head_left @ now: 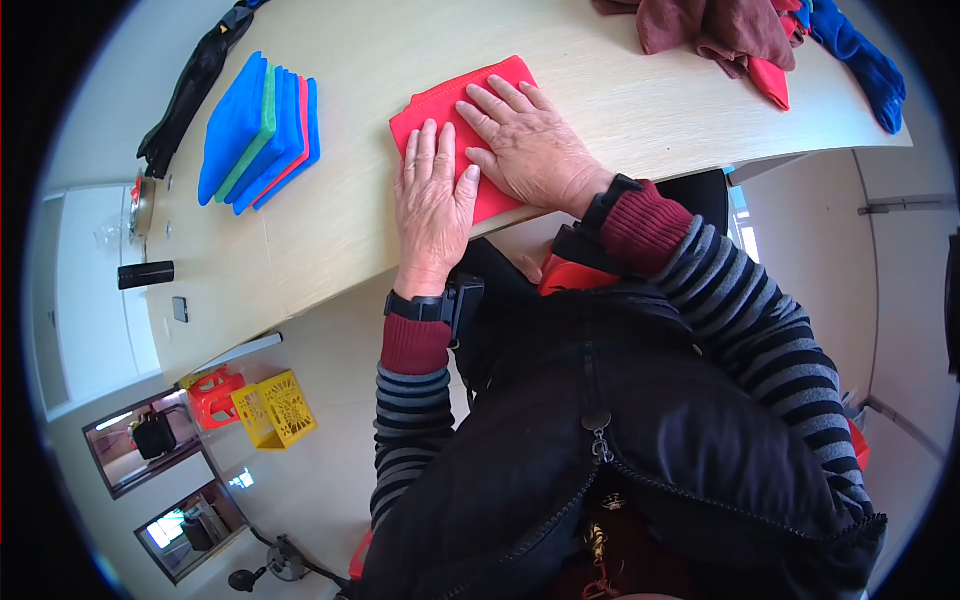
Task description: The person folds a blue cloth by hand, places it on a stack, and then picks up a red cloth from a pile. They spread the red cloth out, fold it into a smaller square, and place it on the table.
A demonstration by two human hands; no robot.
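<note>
A folded red cloth lies on the pale wooden table near its front edge. My left hand lies flat on the cloth's near left part, fingers together and stretched out. My right hand presses flat on the cloth beside it, fingers slightly spread, covering its middle and right part. Neither hand grips anything. Both wrists carry dark bands over red cuffs and striped sleeves.
A stack of folded cloths, mostly blue with green and red edges, sits to the left. A heap of unfolded brown, red and blue cloths lies at the far right. A black strap and a black cylinder lie at the left. Red and yellow crates stand on the floor.
</note>
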